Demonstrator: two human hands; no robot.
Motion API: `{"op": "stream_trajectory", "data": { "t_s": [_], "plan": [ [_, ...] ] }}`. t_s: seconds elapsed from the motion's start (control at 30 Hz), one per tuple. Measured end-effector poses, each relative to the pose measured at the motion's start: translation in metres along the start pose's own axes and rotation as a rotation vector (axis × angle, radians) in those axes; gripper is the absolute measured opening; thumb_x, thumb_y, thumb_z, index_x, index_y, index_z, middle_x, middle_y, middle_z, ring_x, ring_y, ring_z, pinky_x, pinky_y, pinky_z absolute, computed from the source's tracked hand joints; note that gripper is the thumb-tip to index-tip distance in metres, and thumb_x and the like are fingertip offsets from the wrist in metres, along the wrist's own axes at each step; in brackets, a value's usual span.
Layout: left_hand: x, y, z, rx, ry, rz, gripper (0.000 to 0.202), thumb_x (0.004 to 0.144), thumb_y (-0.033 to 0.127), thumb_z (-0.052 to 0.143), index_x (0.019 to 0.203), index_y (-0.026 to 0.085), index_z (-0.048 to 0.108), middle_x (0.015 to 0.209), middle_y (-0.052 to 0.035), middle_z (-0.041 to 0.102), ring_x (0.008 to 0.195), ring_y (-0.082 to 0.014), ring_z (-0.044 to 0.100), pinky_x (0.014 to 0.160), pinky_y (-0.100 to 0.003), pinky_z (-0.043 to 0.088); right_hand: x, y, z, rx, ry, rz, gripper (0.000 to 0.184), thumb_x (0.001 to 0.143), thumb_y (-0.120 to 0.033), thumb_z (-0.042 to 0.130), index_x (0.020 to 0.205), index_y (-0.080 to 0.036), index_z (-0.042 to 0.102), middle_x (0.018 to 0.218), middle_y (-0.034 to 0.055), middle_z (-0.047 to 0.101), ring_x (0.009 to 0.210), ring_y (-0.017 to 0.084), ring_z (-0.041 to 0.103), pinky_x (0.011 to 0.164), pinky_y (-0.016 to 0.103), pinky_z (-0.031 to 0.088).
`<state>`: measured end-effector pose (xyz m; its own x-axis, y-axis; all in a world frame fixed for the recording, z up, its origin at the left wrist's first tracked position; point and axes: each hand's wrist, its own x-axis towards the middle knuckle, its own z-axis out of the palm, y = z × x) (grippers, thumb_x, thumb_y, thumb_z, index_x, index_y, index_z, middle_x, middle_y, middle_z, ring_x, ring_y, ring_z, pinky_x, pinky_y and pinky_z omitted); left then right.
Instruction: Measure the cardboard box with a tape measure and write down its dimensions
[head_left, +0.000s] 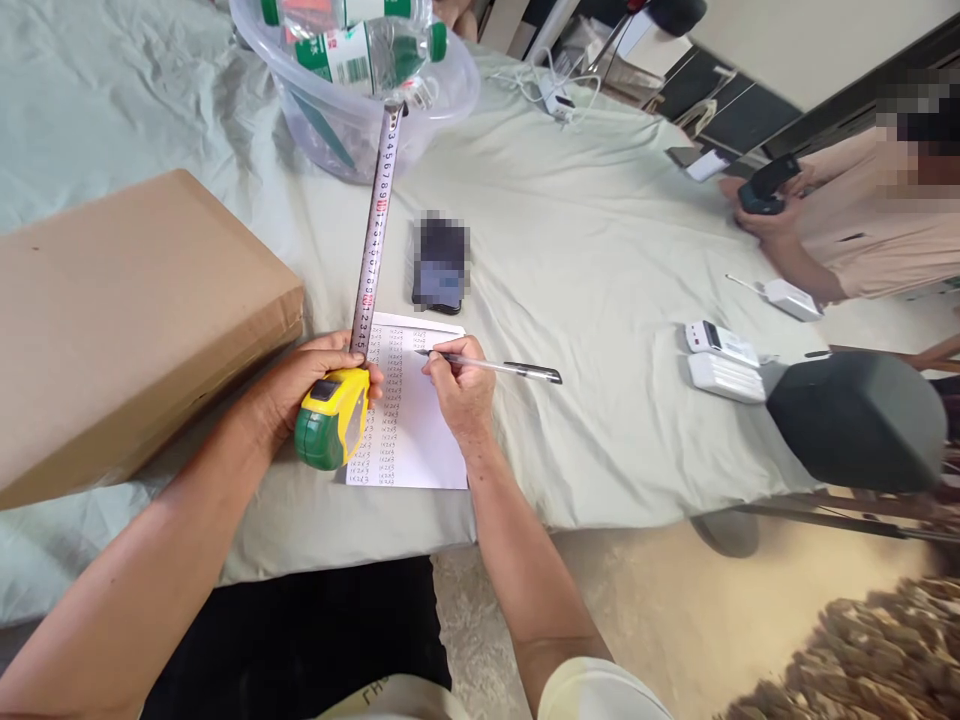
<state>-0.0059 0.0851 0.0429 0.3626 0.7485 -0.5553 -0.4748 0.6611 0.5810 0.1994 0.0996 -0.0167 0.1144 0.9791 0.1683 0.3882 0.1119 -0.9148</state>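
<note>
My left hand (330,365) is closed around a yellow and green tape measure (330,425), its thumb pressing the drawn-out blade (373,230). The blade reaches away from me, and its hooked end overlaps the plastic basin in this view. Whether it touches the basin I cannot tell. A pen (517,370) is pinched in my right hand (463,385), its tip at the upper part of a white sheet (427,450). Columns of handwritten marks run down the sheet. Part of the sheet is hidden by both hands and the tape measure.
A cardboard box (150,300) stands at the left. The clear basin (322,140) at the back holds plastic bottles (375,55). A phone (441,265) lies beyond the sheet. White devices (724,370) and a dark stool (859,420) are right; another person's hands (772,215) hold a dark device.
</note>
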Motion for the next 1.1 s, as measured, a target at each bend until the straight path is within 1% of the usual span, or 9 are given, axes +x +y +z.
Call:
{"op": "stream_trajectory", "data": {
  "t_s": [0.13,0.5,0.7,0.8,0.9,1.1],
  "plan": [
    [0.0009,0.0000,-0.0004,0.002,-0.001,-0.003,0.029,0.078,0.010,0.062,0.106,0.018,0.059,0.073,-0.0049,0.069,0.061,-0.0185,0.067,0.058,-0.028,0.052,0.0008,0.0001,-0.0002,-0.024,-0.006,-0.008,0.006,0.083,-0.030,0.057,0.085,-0.024,0.057,0.064,-0.0034,0.064,0.060,0.015,0.063,0.060,0.029,0.048],
    [0.0007,-0.0004,0.0001,-0.016,-0.013,-0.003,0.026,0.080,0.010,0.060,0.104,0.018,0.058,0.073,-0.0057,0.069,0.062,-0.0183,0.067,0.059,-0.027,0.052,0.0013,-0.0014,0.0003,-0.022,-0.019,-0.025,0.004,0.082,-0.028,0.057,0.084,-0.024,0.056,0.063,-0.0040,0.061,0.057,0.014,0.058,0.059,0.029,0.046],
    [0.0003,-0.0001,0.0009,-0.004,-0.003,-0.010,0.027,0.080,0.009,0.059,0.105,0.017,0.057,0.073,-0.0058,0.068,0.061,-0.0185,0.066,0.058,-0.027,0.052,0.0012,-0.0019,0.0005,-0.069,-0.013,-0.037,0.004,0.082,-0.028,0.056,0.082,-0.024,0.055,0.064,-0.0034,0.061,0.059,0.014,0.059,0.060,0.029,0.046],
    [-0.0005,0.0008,0.0023,0.001,0.007,-0.013,0.028,0.081,0.009,0.058,0.107,0.017,0.057,0.073,-0.0059,0.068,0.061,-0.0183,0.066,0.058,-0.027,0.052,0.0006,-0.0014,-0.0003,-0.042,-0.020,-0.033,0.004,0.082,-0.028,0.056,0.082,-0.024,0.055,0.062,-0.0037,0.061,0.057,0.014,0.059,0.059,0.028,0.046],
    [-0.0006,0.0012,0.0030,0.000,0.005,-0.012,0.027,0.081,0.009,0.058,0.107,0.017,0.057,0.072,-0.0057,0.068,0.061,-0.0179,0.066,0.058,-0.026,0.053,0.0002,-0.0003,-0.0007,-0.010,-0.004,-0.025,0.005,0.083,-0.028,0.056,0.084,-0.023,0.055,0.062,-0.0041,0.061,0.057,0.014,0.059,0.058,0.028,0.046],
    [-0.0005,0.0005,0.0018,0.009,0.001,-0.009,0.026,0.082,0.009,0.057,0.107,0.017,0.057,0.073,-0.0059,0.068,0.061,-0.0176,0.066,0.058,-0.026,0.053,0.0000,0.0015,0.0004,-0.063,0.012,-0.067,0.003,0.082,-0.025,0.056,0.081,-0.023,0.055,0.064,-0.0046,0.060,0.056,0.012,0.057,0.058,0.027,0.044]
  ]
}}
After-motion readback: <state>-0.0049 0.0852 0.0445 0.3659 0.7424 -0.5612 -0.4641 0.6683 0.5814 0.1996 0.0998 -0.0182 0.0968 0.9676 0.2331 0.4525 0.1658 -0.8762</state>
